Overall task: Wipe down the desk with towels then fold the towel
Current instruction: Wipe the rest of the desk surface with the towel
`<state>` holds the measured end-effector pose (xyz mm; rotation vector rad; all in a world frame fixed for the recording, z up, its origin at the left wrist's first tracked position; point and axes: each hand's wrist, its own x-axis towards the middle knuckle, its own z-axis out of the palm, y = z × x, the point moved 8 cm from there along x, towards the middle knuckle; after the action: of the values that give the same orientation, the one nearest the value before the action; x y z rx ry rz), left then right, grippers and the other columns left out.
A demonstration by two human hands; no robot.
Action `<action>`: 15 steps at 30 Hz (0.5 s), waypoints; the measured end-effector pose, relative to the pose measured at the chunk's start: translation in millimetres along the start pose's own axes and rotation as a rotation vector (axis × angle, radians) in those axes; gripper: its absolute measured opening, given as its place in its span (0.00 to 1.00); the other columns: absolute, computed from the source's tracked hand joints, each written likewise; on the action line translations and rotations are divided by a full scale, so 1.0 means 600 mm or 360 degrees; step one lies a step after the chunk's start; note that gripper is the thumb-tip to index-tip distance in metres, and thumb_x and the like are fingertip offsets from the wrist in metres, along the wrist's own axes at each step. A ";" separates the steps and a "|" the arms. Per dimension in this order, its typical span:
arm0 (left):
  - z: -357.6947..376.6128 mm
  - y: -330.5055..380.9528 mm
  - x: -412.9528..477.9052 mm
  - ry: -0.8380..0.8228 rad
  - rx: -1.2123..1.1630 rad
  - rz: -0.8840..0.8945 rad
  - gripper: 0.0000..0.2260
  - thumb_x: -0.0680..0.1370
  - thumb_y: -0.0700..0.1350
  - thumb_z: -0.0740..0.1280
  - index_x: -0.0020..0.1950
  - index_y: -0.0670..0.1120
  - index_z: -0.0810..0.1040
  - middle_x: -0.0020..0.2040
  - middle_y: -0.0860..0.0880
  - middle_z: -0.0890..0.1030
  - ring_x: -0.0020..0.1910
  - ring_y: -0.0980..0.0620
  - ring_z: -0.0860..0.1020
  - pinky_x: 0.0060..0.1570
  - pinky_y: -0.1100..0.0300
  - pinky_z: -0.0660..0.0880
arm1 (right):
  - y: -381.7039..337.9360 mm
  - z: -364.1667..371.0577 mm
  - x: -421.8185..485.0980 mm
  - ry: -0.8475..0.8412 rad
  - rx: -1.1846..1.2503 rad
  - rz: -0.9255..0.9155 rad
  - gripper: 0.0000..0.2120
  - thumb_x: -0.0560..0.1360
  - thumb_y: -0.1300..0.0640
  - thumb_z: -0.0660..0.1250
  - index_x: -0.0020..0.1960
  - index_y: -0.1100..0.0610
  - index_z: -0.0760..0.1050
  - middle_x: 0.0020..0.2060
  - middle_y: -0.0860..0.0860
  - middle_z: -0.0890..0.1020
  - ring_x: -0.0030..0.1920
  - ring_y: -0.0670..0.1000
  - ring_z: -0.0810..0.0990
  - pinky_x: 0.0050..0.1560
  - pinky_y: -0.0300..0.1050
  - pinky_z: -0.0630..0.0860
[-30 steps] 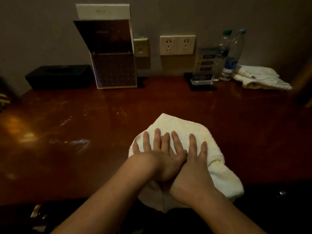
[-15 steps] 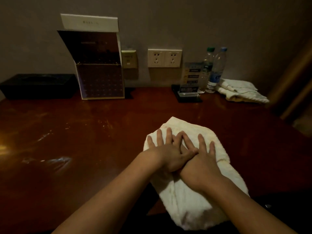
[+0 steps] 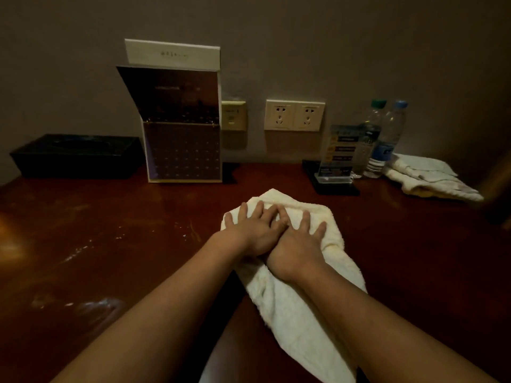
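Moved: both hands and white towel point(image 3: 301, 297) now sit further up the desk point(image 3: 110, 244), closer to the back wall than half a second ago; towel's near end trails toward the front edge.
Left hand point(image 3: 255, 230): flat on the towel, fingers spread and extended, palm down, not gripping. Its inner edge overlaps the right hand.
Right hand point(image 3: 297, 246): flat on the towel too, fingers splayed, pressing, no grip.
Towel: bunched under the palms mid-desk, far end rounded, long tail running back under the right forearm and over the near edge.
Desk: dark red gloss wood, pale smears and streaks left of the hands.
Back row: black tissue box point(image 3: 74, 156) far left, open folder stand point(image 3: 182, 128) beside it, acrylic sign point(image 3: 341, 156), two water bottles point(image 3: 384, 139) just right of the sign.
Second towel point(image 3: 428, 179): crumpled at far right, touching the bottles' side, well apart from the hands.
Wall: twin sockets point(image 3: 294, 115) above the desk.
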<state>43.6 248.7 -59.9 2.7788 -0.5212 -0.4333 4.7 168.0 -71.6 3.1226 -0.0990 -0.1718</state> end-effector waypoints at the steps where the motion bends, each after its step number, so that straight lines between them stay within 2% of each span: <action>1: -0.006 -0.008 0.004 0.0044 -0.0046 0.0002 0.29 0.82 0.67 0.41 0.83 0.61 0.43 0.84 0.54 0.41 0.81 0.43 0.36 0.75 0.33 0.37 | -0.006 -0.001 0.008 0.0015 -0.0012 -0.0007 0.39 0.80 0.35 0.55 0.84 0.43 0.41 0.83 0.48 0.36 0.79 0.69 0.33 0.71 0.80 0.37; 3: -0.012 -0.016 0.008 0.0091 -0.0159 0.0022 0.30 0.83 0.67 0.40 0.83 0.58 0.44 0.84 0.55 0.43 0.82 0.45 0.37 0.76 0.35 0.36 | -0.012 0.000 0.015 0.0036 0.0011 -0.0031 0.38 0.80 0.36 0.53 0.84 0.44 0.43 0.83 0.49 0.39 0.80 0.69 0.35 0.71 0.79 0.36; 5: -0.005 -0.028 0.015 0.0004 -0.0174 0.0004 0.32 0.80 0.70 0.39 0.83 0.60 0.41 0.83 0.56 0.42 0.81 0.47 0.36 0.76 0.37 0.34 | -0.012 -0.010 0.015 0.0081 0.0174 -0.0075 0.36 0.79 0.38 0.55 0.84 0.44 0.50 0.84 0.49 0.47 0.81 0.66 0.41 0.75 0.74 0.38; 7: -0.002 -0.053 0.022 -0.0156 -0.0279 -0.0102 0.38 0.72 0.78 0.36 0.80 0.66 0.38 0.83 0.55 0.39 0.80 0.46 0.33 0.76 0.37 0.35 | 0.002 -0.036 0.020 0.0303 0.0529 -0.0046 0.25 0.80 0.45 0.58 0.77 0.45 0.68 0.78 0.48 0.65 0.79 0.58 0.56 0.77 0.64 0.52; 9: -0.006 -0.070 0.020 -0.0284 -0.0338 -0.0160 0.37 0.72 0.78 0.36 0.79 0.68 0.37 0.82 0.55 0.36 0.79 0.43 0.32 0.76 0.37 0.35 | 0.027 -0.063 0.041 0.0472 0.1254 0.0108 0.13 0.83 0.53 0.60 0.62 0.46 0.81 0.65 0.48 0.79 0.69 0.51 0.73 0.68 0.54 0.72; 10: -0.011 -0.066 0.015 -0.0311 -0.0278 -0.0099 0.33 0.76 0.75 0.37 0.80 0.67 0.37 0.82 0.56 0.35 0.79 0.44 0.31 0.76 0.37 0.35 | 0.033 -0.075 0.056 0.0504 0.1623 0.0167 0.12 0.83 0.57 0.62 0.56 0.46 0.83 0.59 0.47 0.82 0.62 0.48 0.78 0.60 0.48 0.77; 11: -0.016 -0.060 0.010 -0.0311 -0.0187 -0.0011 0.30 0.80 0.70 0.38 0.80 0.64 0.37 0.82 0.56 0.35 0.79 0.46 0.31 0.77 0.37 0.35 | 0.031 -0.088 0.079 0.0523 0.1840 0.0175 0.11 0.82 0.60 0.64 0.53 0.47 0.83 0.55 0.46 0.82 0.56 0.46 0.80 0.53 0.43 0.79; 13: -0.019 -0.046 0.004 -0.0301 -0.0040 0.0118 0.29 0.83 0.65 0.41 0.82 0.59 0.37 0.81 0.57 0.33 0.79 0.48 0.30 0.77 0.38 0.35 | 0.011 -0.121 0.135 0.0523 0.1839 0.0026 0.09 0.82 0.60 0.67 0.57 0.48 0.82 0.56 0.44 0.82 0.55 0.44 0.80 0.48 0.38 0.78; 15: -0.013 -0.052 0.009 -0.0298 0.0039 0.0072 0.33 0.82 0.69 0.43 0.83 0.57 0.39 0.81 0.57 0.33 0.78 0.48 0.29 0.76 0.38 0.33 | -0.037 -0.139 0.194 0.0345 0.1904 -0.0185 0.16 0.80 0.54 0.71 0.68 0.48 0.78 0.62 0.45 0.79 0.59 0.49 0.81 0.54 0.45 0.81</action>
<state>60.7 276.3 -64.0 2.7590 -0.6341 -0.6856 130.6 183.3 -1.6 4.3013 -0.0089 0.3841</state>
